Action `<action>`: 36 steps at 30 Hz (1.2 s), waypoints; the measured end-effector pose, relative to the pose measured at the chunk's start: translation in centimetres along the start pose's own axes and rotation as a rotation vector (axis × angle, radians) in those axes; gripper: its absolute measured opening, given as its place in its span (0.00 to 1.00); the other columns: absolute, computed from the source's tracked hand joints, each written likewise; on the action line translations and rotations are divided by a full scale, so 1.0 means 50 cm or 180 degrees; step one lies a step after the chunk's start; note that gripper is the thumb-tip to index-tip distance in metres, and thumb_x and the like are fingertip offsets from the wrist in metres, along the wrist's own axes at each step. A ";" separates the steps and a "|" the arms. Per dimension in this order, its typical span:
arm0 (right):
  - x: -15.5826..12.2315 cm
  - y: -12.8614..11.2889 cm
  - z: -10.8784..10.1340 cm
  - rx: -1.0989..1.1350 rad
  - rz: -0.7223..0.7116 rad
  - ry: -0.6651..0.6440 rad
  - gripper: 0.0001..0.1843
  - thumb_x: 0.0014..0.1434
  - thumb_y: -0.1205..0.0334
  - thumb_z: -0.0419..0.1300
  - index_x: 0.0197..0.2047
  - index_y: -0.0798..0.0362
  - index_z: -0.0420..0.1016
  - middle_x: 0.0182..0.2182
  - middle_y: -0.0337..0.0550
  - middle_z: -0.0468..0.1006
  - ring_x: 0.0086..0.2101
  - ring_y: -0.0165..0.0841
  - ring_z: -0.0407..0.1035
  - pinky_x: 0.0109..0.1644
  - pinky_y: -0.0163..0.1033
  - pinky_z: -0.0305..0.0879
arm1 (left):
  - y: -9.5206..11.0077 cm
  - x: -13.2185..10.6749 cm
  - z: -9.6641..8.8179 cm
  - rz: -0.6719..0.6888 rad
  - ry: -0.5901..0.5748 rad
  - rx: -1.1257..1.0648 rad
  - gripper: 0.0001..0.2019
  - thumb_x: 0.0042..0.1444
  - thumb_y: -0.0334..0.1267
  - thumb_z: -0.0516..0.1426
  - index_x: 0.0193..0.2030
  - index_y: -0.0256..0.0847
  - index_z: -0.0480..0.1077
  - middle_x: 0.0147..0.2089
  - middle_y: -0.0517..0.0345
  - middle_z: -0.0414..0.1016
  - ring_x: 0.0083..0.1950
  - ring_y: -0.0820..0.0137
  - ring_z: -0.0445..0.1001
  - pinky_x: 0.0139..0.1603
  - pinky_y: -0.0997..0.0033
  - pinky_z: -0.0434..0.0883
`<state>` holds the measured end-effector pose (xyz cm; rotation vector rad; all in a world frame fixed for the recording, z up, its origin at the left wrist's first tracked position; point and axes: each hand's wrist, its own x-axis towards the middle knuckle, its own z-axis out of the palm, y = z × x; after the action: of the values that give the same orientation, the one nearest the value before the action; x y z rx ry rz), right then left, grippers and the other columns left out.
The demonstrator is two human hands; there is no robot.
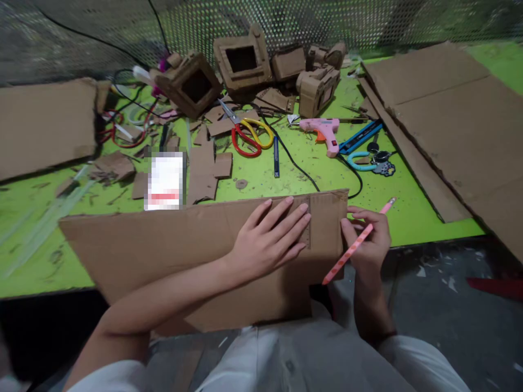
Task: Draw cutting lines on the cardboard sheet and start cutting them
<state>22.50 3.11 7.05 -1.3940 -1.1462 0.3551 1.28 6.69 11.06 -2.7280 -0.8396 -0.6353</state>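
A large sheet of cardboard (143, 245) lies at the front edge of the green table and overhangs toward my lap. My left hand (272, 231) rests flat on it, fingers stretched out. Under those fingertips is a thin see-through ruler (309, 231), set across the sheet near its right end and mostly covered. My right hand (370, 237) is closed round a pink patterned pencil (349, 255), its tip pointing down and left, its eraser end up and right. The right thumb and fingers are at the cardboard's right edge; whether they grip it I cannot tell.
Beyond the sheet lie scissors (247, 136), a slim blue cutter (277, 158), a pink glue gun (322, 130) with its cord, and a larger blue cutter (362, 137). Cardboard models (243, 76) stand behind. Big cardboard pieces (453, 109) cover the right side; scraps lie about.
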 end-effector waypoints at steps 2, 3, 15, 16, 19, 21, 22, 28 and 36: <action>0.002 0.001 0.003 0.0034 -0.0013 -0.0005 0.09 0.52 0.63 0.65 0.36 0.51 0.69 0.36 0.40 0.77 0.37 0.30 0.74 0.37 0.35 0.71 | 0.001 0.000 0.000 -0.0010 0.0024 -0.0003 0.24 0.61 0.46 0.54 0.61 0.38 0.64 0.62 0.55 0.68 0.66 0.58 0.62 0.69 0.56 0.51; 0.003 0.001 0.005 0.0105 -0.0006 0.0001 0.09 0.52 0.63 0.65 0.35 0.51 0.69 0.36 0.39 0.77 0.38 0.30 0.74 0.38 0.36 0.71 | 0.001 0.001 0.001 -0.0013 0.0025 -0.0006 0.24 0.61 0.46 0.54 0.61 0.37 0.65 0.63 0.55 0.68 0.66 0.58 0.62 0.69 0.56 0.51; 0.047 -0.028 0.002 0.1019 -0.0058 0.0432 0.12 0.61 0.53 0.56 0.41 0.48 0.77 0.29 0.38 0.76 0.25 0.26 0.67 0.23 0.31 0.58 | -0.005 0.001 0.012 -0.0057 -0.0070 -0.0122 0.25 0.62 0.48 0.53 0.62 0.37 0.64 0.64 0.54 0.65 0.66 0.57 0.60 0.67 0.54 0.54; 0.052 -0.035 0.003 0.0852 -0.0119 0.0253 0.09 0.60 0.55 0.58 0.38 0.49 0.77 0.28 0.38 0.76 0.25 0.25 0.67 0.24 0.30 0.59 | -0.005 0.001 0.012 -0.0060 -0.0065 -0.0129 0.25 0.62 0.48 0.52 0.62 0.37 0.64 0.64 0.54 0.65 0.66 0.57 0.60 0.67 0.54 0.54; 0.061 -0.055 0.013 0.0508 -0.0301 -0.0211 0.03 0.57 0.61 0.62 0.35 0.50 0.76 0.26 0.35 0.75 0.23 0.24 0.67 0.25 0.30 0.62 | -0.004 0.001 0.013 -0.0057 -0.0042 -0.0140 0.25 0.62 0.48 0.52 0.62 0.37 0.64 0.64 0.54 0.66 0.66 0.57 0.61 0.67 0.54 0.55; 0.064 -0.064 0.023 0.0350 -0.0432 -0.0485 0.05 0.56 0.63 0.62 0.38 0.50 0.75 0.29 0.36 0.77 0.25 0.26 0.69 0.27 0.32 0.65 | -0.004 0.001 0.013 -0.0059 -0.0024 -0.0136 0.25 0.62 0.48 0.52 0.62 0.37 0.64 0.64 0.54 0.66 0.66 0.57 0.61 0.67 0.54 0.55; 0.066 -0.066 0.028 0.0240 -0.0564 -0.0599 0.07 0.56 0.64 0.62 0.39 0.50 0.75 0.31 0.38 0.78 0.28 0.27 0.71 0.30 0.33 0.67 | -0.004 0.002 0.013 -0.0061 -0.0022 -0.0133 0.25 0.62 0.48 0.52 0.62 0.37 0.64 0.64 0.54 0.66 0.66 0.57 0.61 0.66 0.54 0.55; 0.080 -0.045 0.020 0.0394 -0.1033 -0.0535 0.17 0.63 0.59 0.54 0.23 0.52 0.66 0.22 0.37 0.68 0.25 0.27 0.65 0.29 0.35 0.65 | -0.006 0.003 0.012 -0.0050 -0.0142 -0.0156 0.25 0.62 0.48 0.51 0.62 0.37 0.63 0.65 0.54 0.64 0.67 0.56 0.60 0.66 0.52 0.56; 0.091 -0.030 -0.004 0.0978 -0.0425 -0.0764 0.26 0.58 0.56 0.61 0.58 0.36 0.60 0.39 0.37 0.75 0.15 0.19 0.58 0.13 0.28 0.53 | -0.007 0.003 0.014 -0.0050 -0.0159 -0.0143 0.25 0.63 0.47 0.51 0.62 0.36 0.64 0.65 0.54 0.65 0.66 0.55 0.61 0.65 0.52 0.56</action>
<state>24.14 6.25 10.30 -1.0199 -1.3110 0.5882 1.44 7.29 10.56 -2.7911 -0.8692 -0.5984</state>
